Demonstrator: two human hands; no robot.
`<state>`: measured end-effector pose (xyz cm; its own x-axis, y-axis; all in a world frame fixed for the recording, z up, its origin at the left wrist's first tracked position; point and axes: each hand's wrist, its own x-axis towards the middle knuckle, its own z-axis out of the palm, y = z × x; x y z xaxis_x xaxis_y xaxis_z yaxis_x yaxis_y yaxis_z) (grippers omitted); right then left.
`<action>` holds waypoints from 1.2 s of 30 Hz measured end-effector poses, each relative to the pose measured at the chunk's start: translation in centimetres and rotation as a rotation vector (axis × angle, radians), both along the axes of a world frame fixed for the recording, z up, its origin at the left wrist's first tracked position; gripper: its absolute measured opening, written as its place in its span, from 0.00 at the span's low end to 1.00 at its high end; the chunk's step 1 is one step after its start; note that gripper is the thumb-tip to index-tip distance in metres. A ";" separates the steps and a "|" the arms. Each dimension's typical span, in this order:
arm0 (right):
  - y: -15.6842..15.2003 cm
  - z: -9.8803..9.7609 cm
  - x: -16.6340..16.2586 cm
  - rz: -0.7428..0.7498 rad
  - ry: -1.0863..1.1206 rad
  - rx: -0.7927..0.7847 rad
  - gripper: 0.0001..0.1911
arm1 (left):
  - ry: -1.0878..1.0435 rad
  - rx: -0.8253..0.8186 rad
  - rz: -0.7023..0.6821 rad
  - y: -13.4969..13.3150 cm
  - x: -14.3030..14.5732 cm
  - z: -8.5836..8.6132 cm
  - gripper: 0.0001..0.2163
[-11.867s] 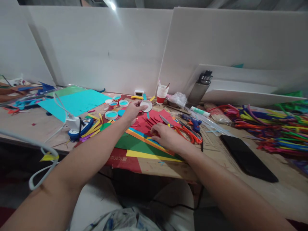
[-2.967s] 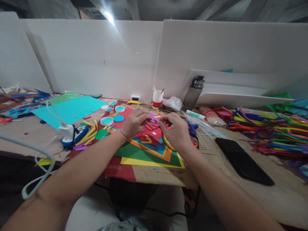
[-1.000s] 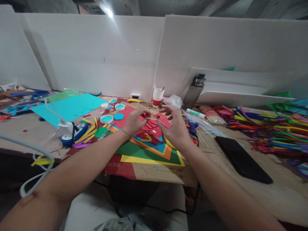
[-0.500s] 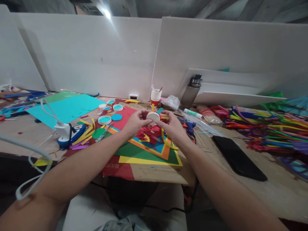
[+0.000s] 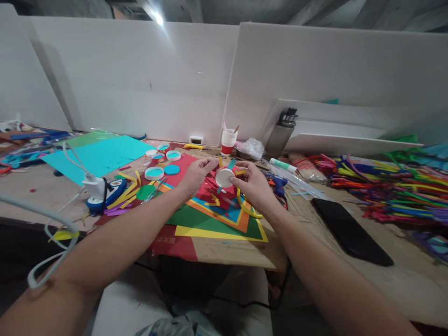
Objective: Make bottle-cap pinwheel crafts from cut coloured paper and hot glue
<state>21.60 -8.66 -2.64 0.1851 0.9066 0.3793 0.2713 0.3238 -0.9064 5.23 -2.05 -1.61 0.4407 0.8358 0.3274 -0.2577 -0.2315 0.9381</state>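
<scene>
My right hand (image 5: 255,185) pinches the edge of a round white paper-cup base (image 5: 225,178) with a red rim. Coloured strips stick out around it, among them a yellow strip (image 5: 220,162) and a teal strip (image 5: 232,163). Its flat white face is turned toward me. Just to the left, my left hand (image 5: 198,176) has thumb and forefinger drawn together beside the yellow strip; what they pinch, if anything, is too small to tell. Beneath both hands lie red paper scraps (image 5: 219,189) on a stack of coloured sheets, the green one (image 5: 189,223) among them.
Several cut cup pieces, including a cyan-filled ring (image 5: 154,174), lie to the left near a turquoise sheet (image 5: 101,156). A cup with pens (image 5: 228,142) and a dark bottle (image 5: 280,135) stand behind. At right are a black phone (image 5: 352,231), a glue stick (image 5: 283,165) and bundled pipe cleaners (image 5: 395,186).
My left hand has come off the cup base and moved slightly left and up. The base now stays in my right hand, turned a little, with more of it showing.
</scene>
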 end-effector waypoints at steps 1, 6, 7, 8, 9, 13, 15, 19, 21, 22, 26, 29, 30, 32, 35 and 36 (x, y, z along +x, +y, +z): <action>0.0 0.0 0.0 -0.001 -0.007 -0.006 0.23 | 0.003 0.004 0.003 0.0 0.0 0.0 0.17; -0.3 0.2 -0.2 0.027 -0.029 -0.027 0.23 | 0.019 0.011 0.017 -0.4 0.0 0.3 0.15; -0.3 0.2 -0.2 0.031 -0.033 -0.035 0.23 | 0.026 0.011 0.025 -0.4 0.0 0.3 0.14; -0.4 0.2 -0.2 0.033 -0.035 -0.044 0.23 | 0.031 0.010 0.032 -0.5 0.0 0.4 0.13; -0.4 0.2 -0.3 0.033 -0.035 -0.052 0.24 | 0.031 0.009 0.037 -0.6 0.0 0.4 0.13; -0.5 0.4 -0.3 0.027 -0.032 -0.065 0.25 | 0.000 -0.023 0.030 -0.7 0.0 0.4 0.11; -0.5 0.4 -0.3 0.028 -0.031 -0.061 0.24 | -0.010 -0.034 0.025 -0.7 0.0 0.4 0.11; -0.5 0.4 -0.3 0.028 -0.028 -0.057 0.24 | -0.025 -0.033 0.026 -0.7 0.1 0.4 0.11; -0.5 0.4 -0.2 0.026 -0.023 -0.067 0.24 | -0.027 -0.044 0.029 -0.7 0.1 0.3 0.11; -0.5 0.4 -0.2 0.025 -0.020 -0.075 0.24 | -0.028 -0.050 0.030 -0.7 0.1 0.3 0.11; -0.7 0.6 -0.3 0.032 -0.004 -0.111 0.25 | -0.055 -0.075 0.008 -0.7 0.0 0.3 0.11; -0.8 0.7 -0.4 0.038 0.010 -0.121 0.25 | -0.071 -0.106 -0.019 -0.8 0.0 0.4 0.11; -0.7 0.7 -0.4 0.041 0.012 -0.122 0.26 | -0.073 -0.115 -0.024 -0.8 -0.1 0.4 0.11; -0.7 0.7 -0.4 0.044 0.013 -0.123 0.26 | -0.078 -0.129 -0.027 -0.9 -0.1 0.5 0.11; -0.7 0.7 -0.4 0.050 0.025 -0.121 0.27 | -0.069 -0.135 -0.044 -1.0 -0.1 0.6 0.11; -0.7 0.8 -0.5 0.054 0.030 -0.120 0.27 | -0.061 -0.133 -0.050 -1.0 -0.1 0.6 0.12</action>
